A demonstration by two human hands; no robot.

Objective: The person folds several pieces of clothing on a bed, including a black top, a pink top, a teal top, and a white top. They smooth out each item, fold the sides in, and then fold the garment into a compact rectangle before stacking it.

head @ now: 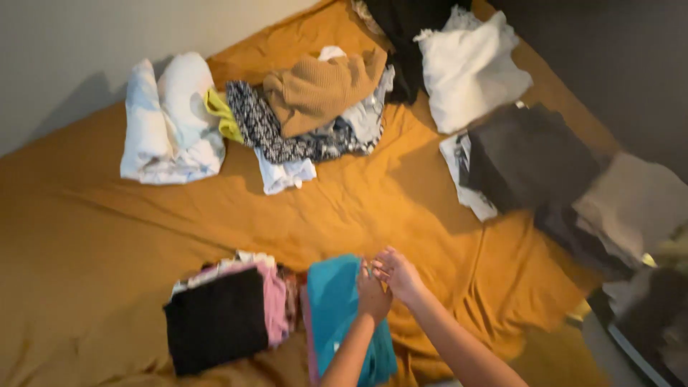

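My left hand (pixel 372 294) rests flat on a folded teal garment (pixel 335 301) near the front edge of a bed with a mustard sheet (pixel 107 236). My right hand (pixel 398 274) is beside it, fingers apart, touching the left hand's fingers just off the teal garment's right edge. Neither hand grips anything. Left of the teal garment lies a folded stack with a black piece (pixel 215 320) on top and pink cloth (pixel 274 297) under it.
A heap of unfolded clothes sits at the back: a tan knit sweater (pixel 319 87), a black-and-white patterned piece (pixel 269 129), white cloth (pixel 168 122). A white garment (pixel 469 68) and dark and grey folded stacks (pixel 530 158) lie to the right. Walls border the bed's far sides.
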